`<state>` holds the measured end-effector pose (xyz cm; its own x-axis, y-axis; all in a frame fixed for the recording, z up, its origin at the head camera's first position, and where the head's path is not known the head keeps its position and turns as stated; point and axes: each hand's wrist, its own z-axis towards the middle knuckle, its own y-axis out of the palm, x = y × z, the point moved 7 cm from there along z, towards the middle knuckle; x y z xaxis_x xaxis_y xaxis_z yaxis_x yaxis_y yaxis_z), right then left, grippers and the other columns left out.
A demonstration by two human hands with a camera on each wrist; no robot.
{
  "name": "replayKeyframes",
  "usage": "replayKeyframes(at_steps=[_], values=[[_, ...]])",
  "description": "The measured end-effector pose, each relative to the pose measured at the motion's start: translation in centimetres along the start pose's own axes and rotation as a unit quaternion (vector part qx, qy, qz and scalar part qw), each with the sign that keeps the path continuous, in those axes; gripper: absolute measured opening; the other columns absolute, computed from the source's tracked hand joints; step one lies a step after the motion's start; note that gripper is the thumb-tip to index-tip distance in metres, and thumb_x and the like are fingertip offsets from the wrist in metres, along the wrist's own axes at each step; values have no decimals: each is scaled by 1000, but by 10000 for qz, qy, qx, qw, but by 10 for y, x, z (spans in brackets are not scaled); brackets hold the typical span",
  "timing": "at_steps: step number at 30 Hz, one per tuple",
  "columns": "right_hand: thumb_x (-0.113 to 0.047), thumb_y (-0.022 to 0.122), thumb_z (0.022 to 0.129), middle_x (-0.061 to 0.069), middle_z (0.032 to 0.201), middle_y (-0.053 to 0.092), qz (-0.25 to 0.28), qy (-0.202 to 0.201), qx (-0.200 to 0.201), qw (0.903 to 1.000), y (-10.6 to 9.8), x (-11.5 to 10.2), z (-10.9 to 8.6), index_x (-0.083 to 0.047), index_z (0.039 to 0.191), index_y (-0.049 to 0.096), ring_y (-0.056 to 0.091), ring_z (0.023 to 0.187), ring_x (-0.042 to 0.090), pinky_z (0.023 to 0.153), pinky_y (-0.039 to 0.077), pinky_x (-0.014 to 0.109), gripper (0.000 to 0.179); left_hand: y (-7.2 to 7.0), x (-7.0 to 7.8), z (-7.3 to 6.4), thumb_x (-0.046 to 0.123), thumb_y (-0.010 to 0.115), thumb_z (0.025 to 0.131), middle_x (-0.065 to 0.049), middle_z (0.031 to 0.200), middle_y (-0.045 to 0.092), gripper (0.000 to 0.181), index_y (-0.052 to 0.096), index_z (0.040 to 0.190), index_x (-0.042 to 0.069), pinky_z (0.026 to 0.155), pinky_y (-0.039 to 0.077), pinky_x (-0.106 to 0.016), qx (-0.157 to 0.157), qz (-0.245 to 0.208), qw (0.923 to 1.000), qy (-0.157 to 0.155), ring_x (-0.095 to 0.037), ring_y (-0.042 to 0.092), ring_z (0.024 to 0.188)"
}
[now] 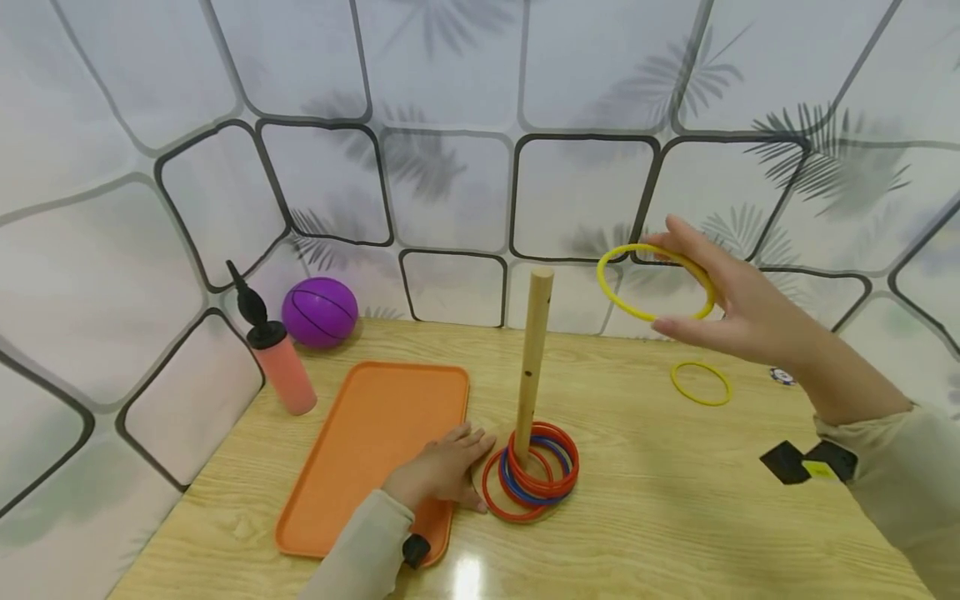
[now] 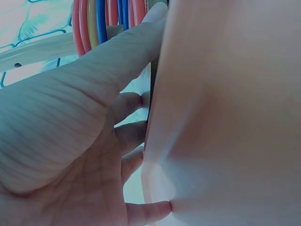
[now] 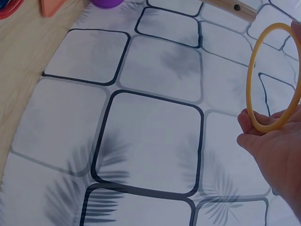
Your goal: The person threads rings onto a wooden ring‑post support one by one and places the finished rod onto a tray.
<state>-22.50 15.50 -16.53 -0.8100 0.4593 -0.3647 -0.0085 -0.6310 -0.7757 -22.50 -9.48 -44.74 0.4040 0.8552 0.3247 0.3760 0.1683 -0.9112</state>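
Observation:
My right hand [image 1: 742,308] is raised to the right of the upright wooden post [image 1: 534,358], holding a yellow ring [image 1: 637,247] between thumb and fingers. In the right wrist view the same ring [image 3: 249,89] stands edge-up in the grip. Around the post's foot lies a stack of red and blue rings [image 1: 573,458]; a yellow one shows among them [image 2: 91,21] in the left wrist view. My left hand [image 1: 444,468] rests with spread fingers between the stack and the orange tray [image 1: 390,417], over the tray's edge. The post's base is mostly hidden.
Another yellow ring [image 1: 705,403] lies on the table at right, near a poker chip [image 1: 782,376]. A pink hand pump [image 1: 285,375] with a black top and a purple ball [image 1: 320,312] stand at back left. A patterned wall covering [image 1: 450,192] borders the table.

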Motion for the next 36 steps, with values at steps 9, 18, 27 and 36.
replayKeyframes(at_steps=[9, 18, 27, 36], values=[[7, 72, 76, 0, 145, 40, 666, -317, -216, 9970, 9, -23, 25, -10, 153, 12, 36, 133, 8, 103, 29, 13, 98, -2, -1, -1, 44, 80, 70, -9, 152, 31, 97, 32, 149, 14, 103, 28, -62, -6, 7, 10000, 2, -30, 17, 143], [1, 73, 78, 11, 145, 40, 983, -373, -438, 9935, 28, -31, 43, -7, 152, 13, 34, 134, 15, 105, 26, 15, 96, -1, 0, -2, 45, 80, 71, -8, 153, 30, 97, 32, 149, 15, 103, 27, -61, -26, -30, 10000, -20, -29, 16, 143], [1, 74, 77, 12, 144, 41, 969, -415, -480, 9933, 43, -24, 39, -8, 153, 11, 40, 128, 16, 106, 26, 16, 98, -1, 0, 1, 46, 79, 71, -7, 153, 29, 97, 30, 150, 17, 103, 27, -62, -54, -15, 10000, 25, -29, 15, 143], [-13, 81, 75, 11, 144, 41, 973, 46, -746, 9924, 64, -11, 24, -12, 153, 7, 39, 130, 25, 106, 25, 18, 107, -1, 1, 0, 45, 80, 70, -8, 153, 30, 98, 31, 150, 16, 103, 28, -62, -43, 15, 10000, 26, -29, 17, 143]])
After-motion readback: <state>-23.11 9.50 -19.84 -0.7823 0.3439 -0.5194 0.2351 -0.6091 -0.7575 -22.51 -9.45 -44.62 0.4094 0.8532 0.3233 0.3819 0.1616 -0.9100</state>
